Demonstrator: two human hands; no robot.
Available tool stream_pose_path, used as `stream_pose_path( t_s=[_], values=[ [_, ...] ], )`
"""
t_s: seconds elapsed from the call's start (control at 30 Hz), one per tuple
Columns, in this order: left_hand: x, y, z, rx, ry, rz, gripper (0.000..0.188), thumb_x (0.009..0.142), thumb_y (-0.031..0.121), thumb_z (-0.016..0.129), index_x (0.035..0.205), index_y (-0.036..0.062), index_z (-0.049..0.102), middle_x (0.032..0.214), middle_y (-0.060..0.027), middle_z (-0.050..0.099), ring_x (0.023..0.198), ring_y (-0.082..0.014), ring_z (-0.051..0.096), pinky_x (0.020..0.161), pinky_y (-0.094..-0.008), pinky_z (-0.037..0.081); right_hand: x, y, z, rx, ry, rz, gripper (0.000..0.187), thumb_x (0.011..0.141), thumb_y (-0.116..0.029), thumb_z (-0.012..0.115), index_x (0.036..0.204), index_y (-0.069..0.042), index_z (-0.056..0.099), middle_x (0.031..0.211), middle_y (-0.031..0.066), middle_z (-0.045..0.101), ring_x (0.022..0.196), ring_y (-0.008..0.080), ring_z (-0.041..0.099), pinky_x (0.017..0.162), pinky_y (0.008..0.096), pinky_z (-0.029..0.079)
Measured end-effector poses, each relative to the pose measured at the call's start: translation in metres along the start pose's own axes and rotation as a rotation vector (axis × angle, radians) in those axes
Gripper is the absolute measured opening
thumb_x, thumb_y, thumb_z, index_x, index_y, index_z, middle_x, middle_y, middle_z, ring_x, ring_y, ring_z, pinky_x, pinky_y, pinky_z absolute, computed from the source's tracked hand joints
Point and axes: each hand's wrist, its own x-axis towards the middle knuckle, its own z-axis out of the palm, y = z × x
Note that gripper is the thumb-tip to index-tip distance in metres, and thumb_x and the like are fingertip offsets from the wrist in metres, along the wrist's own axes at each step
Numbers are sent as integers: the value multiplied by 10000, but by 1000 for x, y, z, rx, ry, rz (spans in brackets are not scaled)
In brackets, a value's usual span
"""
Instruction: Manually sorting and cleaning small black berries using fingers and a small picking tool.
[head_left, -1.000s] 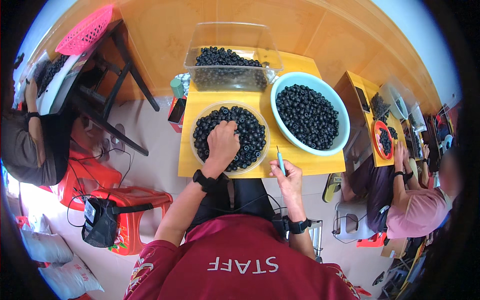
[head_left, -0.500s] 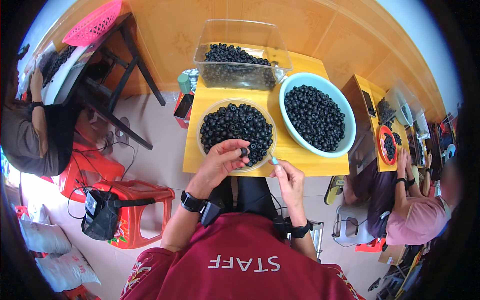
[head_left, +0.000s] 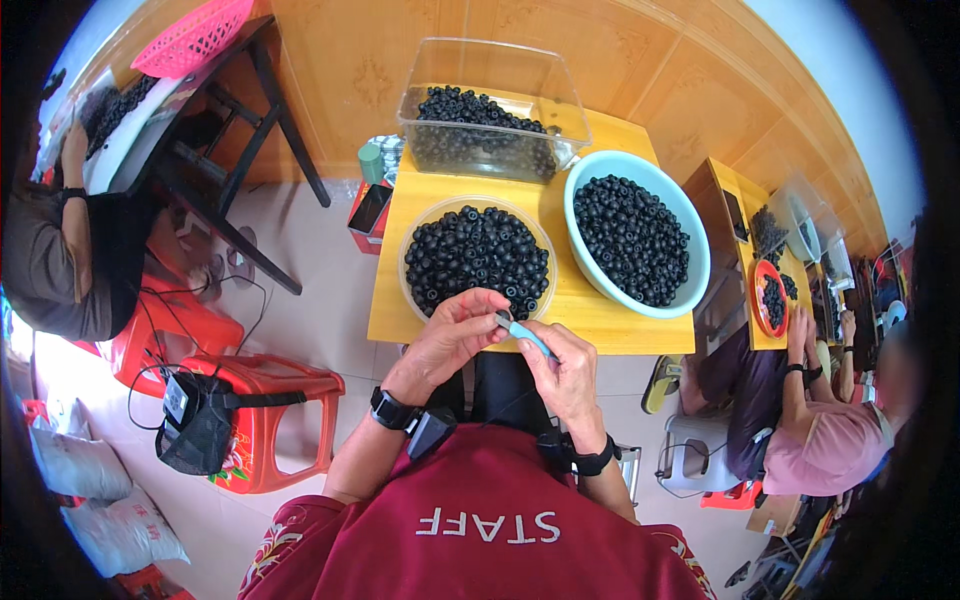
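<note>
My left hand [head_left: 452, 342] pinches a small black round piece [head_left: 502, 319], mostly hidden by the fingertips. My right hand [head_left: 565, 372] grips a slim tool with a light blue handle [head_left: 530, 337], and its tip meets the black piece. I cannot make out what kind of tip it has. Just beyond my hands, a round clear tray [head_left: 404, 283] holds a heap of black bead-like pieces with holes [head_left: 478, 258]. To its right stands a light blue basin [head_left: 700, 277] filled with the same pieces.
At the back of the yellow table [head_left: 600, 335] stands a clear plastic bin [head_left: 490, 150] with more black pieces. A red box [head_left: 365, 238] with a phone is at its left. Red stools [head_left: 285, 400] stand left. Co-workers sit left and right, one by a red plate [head_left: 757, 308].
My right hand has moved left and up, bringing the blue-handled tool against the black piece. My left hand has shifted slightly nearer and turned; the piece is now more covered by its fingers.
</note>
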Motion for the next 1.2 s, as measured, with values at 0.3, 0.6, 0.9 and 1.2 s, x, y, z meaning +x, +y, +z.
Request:
stream_pose_path(
  t_s=[0.3,0.6,0.9,1.2],
  values=[
    [2,-2,-6,-27,-59,-27,108,830,44,596,929,30,557,879,-62,603,771,-132,582,702,-237,482,0,0,-2,-32,-11,-8,127,796,-139,627,875,-44,656,689,108,616,504,210,565,465,302,429],
    [1,4,2,3,-38,-55,75,809,30,617,868,33,571,841,-70,609,730,-129,587,672,-239,490,-3,10,-4,-61,-20,-7,130,800,-150,625,874,-48,658,674,114,602,516,211,570,471,302,430],
    [-6,7,11,44,-103,-56,127,776,24,648,880,38,576,852,-70,609,717,-124,590,662,-234,490,-11,46,-24,-51,54,334,185,796,-142,629,911,2,649,717,105,626,574,136,572,550,267,450],
    [-3,-1,14,135,1,-110,159,775,2,634,905,47,554,848,-30,586,719,-103,576,656,-214,483,-3,3,1,544,-53,264,319,695,-50,740,986,-12,613,722,-19,534,638,39,458,566,192,402]
  ],
)
